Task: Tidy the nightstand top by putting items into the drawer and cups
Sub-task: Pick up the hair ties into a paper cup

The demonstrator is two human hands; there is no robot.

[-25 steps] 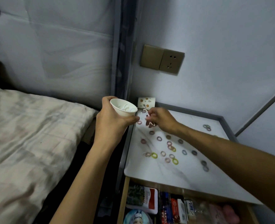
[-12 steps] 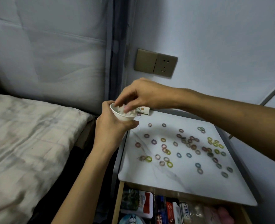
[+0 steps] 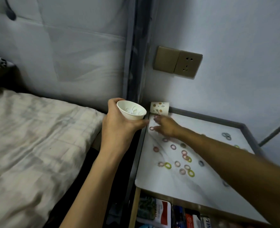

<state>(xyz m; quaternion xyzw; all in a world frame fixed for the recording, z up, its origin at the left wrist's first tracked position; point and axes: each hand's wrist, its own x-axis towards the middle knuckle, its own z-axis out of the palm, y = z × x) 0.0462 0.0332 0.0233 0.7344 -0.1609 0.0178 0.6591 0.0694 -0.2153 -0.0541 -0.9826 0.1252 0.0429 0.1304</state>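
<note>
My left hand grips a white paper cup, held upright just left of the nightstand top; pale rings lie inside it. My right hand reaches across the white top to its back left corner, fingers stretched out low over a pink ring. Several small coloured hair rings are scattered over the top, and a few more lie at the far right. A patterned paper cup lies on its side against the wall in that corner. Below the top, the drawer stands open.
The open drawer holds packets and small boxes. A bed with a pale cover fills the left side, right beside the nightstand. A brass-coloured switch and socket plate sits on the wall above. A grey raised rim edges the top's back and right.
My right hand has come away from above the white cup and gone back down to the rings at the back left corner. The left hand still holds the cup.
</note>
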